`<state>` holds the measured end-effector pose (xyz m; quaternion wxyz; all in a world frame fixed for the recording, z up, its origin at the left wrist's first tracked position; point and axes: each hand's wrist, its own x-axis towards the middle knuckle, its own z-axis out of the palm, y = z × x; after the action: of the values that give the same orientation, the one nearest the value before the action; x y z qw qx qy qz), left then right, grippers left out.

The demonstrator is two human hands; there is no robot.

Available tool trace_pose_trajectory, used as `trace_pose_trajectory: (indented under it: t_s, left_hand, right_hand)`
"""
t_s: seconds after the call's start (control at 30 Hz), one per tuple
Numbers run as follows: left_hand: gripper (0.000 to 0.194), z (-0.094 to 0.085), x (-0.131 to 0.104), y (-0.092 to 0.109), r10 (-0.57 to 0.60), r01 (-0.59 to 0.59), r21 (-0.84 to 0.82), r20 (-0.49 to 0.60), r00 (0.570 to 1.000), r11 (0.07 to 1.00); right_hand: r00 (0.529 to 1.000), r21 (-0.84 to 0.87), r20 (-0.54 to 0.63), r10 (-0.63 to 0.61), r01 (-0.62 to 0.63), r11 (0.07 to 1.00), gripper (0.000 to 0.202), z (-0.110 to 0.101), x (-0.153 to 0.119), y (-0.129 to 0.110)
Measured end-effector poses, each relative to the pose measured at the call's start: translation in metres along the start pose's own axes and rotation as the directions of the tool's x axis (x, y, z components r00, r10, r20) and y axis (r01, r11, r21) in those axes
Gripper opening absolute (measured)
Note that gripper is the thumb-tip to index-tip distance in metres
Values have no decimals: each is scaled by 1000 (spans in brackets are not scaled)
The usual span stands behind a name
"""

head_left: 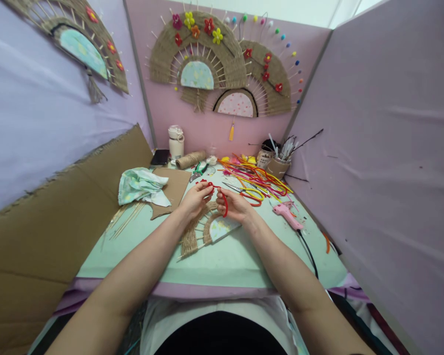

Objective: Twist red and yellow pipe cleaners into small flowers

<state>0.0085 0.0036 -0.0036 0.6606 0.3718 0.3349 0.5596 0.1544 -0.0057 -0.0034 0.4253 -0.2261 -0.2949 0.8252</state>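
Between my hands runs a red pipe cleaner (225, 206), looped at its left part and hanging in a curve below my right hand. My left hand (199, 197) pinches the looped part. The fingers of my right hand (232, 203) are closed on the strand, a short stretch of it showing between the hands. Beneath both hands lies a fan-shaped piece (189, 240) wound with brown twine, with a pale patterned half-circle at its centre. Scissors with yellow and orange handles (252, 195) lie just beyond my right hand.
A pink glue gun (288, 216) with a black cord lies right. Pipe cleaners (259, 173), a twine roll (191, 159), a white bottle (176, 142) and a stick-filled cup (278, 167) stand or lie behind. Left are cloth (142, 185), cardboard (175, 185) and thin sticks (129, 220).
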Motion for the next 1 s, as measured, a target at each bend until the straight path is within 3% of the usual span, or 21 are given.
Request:
trace_pose_trajectory:
  t_s: [0.2, 0.5, 0.63, 0.73, 0.83, 1.0]
  left_hand:
    - [27, 7, 0, -8, 156, -155, 42, -20, 988, 987]
    - [24, 4, 5, -16, 242, -232, 124, -68, 968, 965]
    - [24, 3, 6, -20, 288, -277, 190, -36, 957, 942]
    - [23, 5, 5, -22, 283, -277, 191, -4, 959, 942]
    - [23, 8, 1, -20, 214, -205, 183, -34, 976, 962]
    - [23, 10, -5, -13, 93, -80, 167, -70, 993, 983]
  right_hand:
    - [991, 89, -77, -106, 112, 990, 13, 0, 5, 5]
    - [966, 63, -161, -200, 212, 975, 14, 4, 6, 14]
    - [951, 22, -184, -250, 258, 966, 17, 4, 7, 17]
    - [905, -71, -229, -357, 350, 934, 20, 2, 11, 19]
    - [835, -254, -270, -480, 419, 872, 23, -2, 15, 22]
    - [695, -650, -161, -700, 459, 606, 18, -6, 15, 22]
